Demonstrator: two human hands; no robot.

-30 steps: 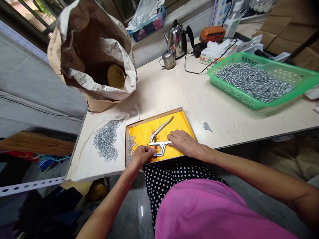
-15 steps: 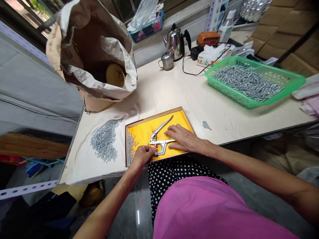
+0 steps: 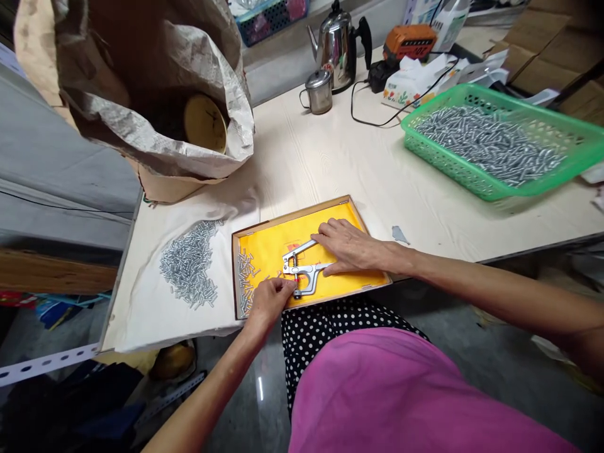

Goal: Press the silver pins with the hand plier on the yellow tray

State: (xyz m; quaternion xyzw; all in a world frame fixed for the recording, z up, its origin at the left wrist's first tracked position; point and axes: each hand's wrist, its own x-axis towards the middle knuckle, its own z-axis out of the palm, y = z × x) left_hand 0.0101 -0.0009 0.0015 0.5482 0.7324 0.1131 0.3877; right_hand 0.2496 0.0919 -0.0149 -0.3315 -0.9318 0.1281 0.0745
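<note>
Silver snap-fastener pliers (image 3: 310,270) lie in a shallow box (image 3: 302,209) lined in yellow. My right hand (image 3: 346,245) is closed round both handles, fingers over the upper one and thumb at the lower. My left hand (image 3: 271,301) is pinched at the jaw end of the pliers, beside a red part (image 3: 296,279). Whatever sits between its fingertips is too small and covered to make out. Loose small metal pins (image 3: 245,283) lie along the box's left side, close to my left hand.
A heap of metal pins (image 3: 191,264) rests on white cloth at left. Behind it stands a large paper sack (image 3: 189,167). A green basket (image 3: 453,173) of metal pieces is at right. A kettle (image 3: 337,47), a lidded cup (image 3: 319,94) and a cable (image 3: 372,123) are at the back.
My right hand has closed on the pliers, and the upper handle has come down toward the lower one. My left hand stays pinched at the jaw. The camera view has shifted.
</note>
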